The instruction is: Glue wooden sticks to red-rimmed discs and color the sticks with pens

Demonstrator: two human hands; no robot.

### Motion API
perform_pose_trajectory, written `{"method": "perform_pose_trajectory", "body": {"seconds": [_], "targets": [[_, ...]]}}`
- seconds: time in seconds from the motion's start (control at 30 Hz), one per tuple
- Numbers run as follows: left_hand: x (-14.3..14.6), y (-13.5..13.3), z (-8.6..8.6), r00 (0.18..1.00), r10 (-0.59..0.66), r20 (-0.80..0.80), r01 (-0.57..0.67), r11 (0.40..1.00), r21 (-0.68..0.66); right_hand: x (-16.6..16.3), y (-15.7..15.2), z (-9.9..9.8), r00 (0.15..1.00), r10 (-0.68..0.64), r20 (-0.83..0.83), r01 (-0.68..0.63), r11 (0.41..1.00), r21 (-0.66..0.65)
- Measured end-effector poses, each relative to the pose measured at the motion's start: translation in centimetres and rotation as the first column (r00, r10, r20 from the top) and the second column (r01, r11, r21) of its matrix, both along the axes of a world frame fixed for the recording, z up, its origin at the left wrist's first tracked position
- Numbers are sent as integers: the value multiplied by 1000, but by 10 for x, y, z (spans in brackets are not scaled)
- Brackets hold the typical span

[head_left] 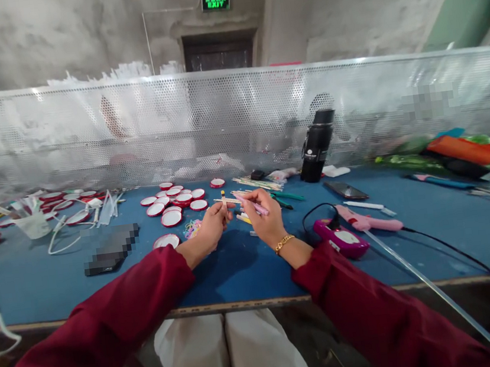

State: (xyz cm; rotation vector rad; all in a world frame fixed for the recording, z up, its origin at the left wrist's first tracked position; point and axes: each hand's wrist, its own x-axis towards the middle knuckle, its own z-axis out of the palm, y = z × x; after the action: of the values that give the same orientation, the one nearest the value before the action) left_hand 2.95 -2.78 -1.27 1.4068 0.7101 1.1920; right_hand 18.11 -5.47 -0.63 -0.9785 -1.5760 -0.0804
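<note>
My left hand point(210, 228) is closed, pinching a small thin stick point(223, 197) upright; its top is yellow with a dark tip, and its lower part is hidden by my fingers. Beside it on the right, my right hand point(268, 221) grips a pinkish-purple pen point(260, 209) whose point is toward the stick. Whether the two touch I cannot make out. Below and left of my left hand lies a small heap of pastel rubber bands point(192, 228). Several pale thin sticks point(257, 183) lie on the blue table point(233, 274) behind my hands.
Red-rimmed round lids point(171, 217) are grouped at left, near a dark phone point(112, 250) and a white cup point(33, 226). At right are a black bottle point(317, 146), a pink glue gun point(369, 219) with a long clear glue stick, and a purple power socket point(341, 238). A perforated metal screen point(236, 113) stands behind.
</note>
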Motion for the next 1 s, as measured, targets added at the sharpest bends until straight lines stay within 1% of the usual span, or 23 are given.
{"method": "perform_pose_trajectory", "body": {"seconds": [0.1,0.23,0.47,0.63,0.8,0.9,1.0], "targets": [[1,2,-3,999,-35,-7,35,999,34,-2,-2,1,999,-37,19,37,999,13],[1,2,-4,998,-59,-19,60,996,62,-3,-3,1,994,-50,92,47,998,36],[3,-2,-2,998,-47,-41,50,996,79,-4,-2,0,984,-30,173,20,998,58],[3,1,-4,998,-47,-46,51,995,82,-4,-1,0,981,-34,193,26,999,47],[4,2,-5,998,-57,-17,59,993,98,-2,-2,1,987,-78,138,70,996,63],[4,2,-5,998,-67,-4,67,992,106,-3,-4,2,987,-59,147,49,996,72],[5,1,-4,997,-72,-4,72,993,92,-6,-6,3,984,-38,172,29,998,55]]}}
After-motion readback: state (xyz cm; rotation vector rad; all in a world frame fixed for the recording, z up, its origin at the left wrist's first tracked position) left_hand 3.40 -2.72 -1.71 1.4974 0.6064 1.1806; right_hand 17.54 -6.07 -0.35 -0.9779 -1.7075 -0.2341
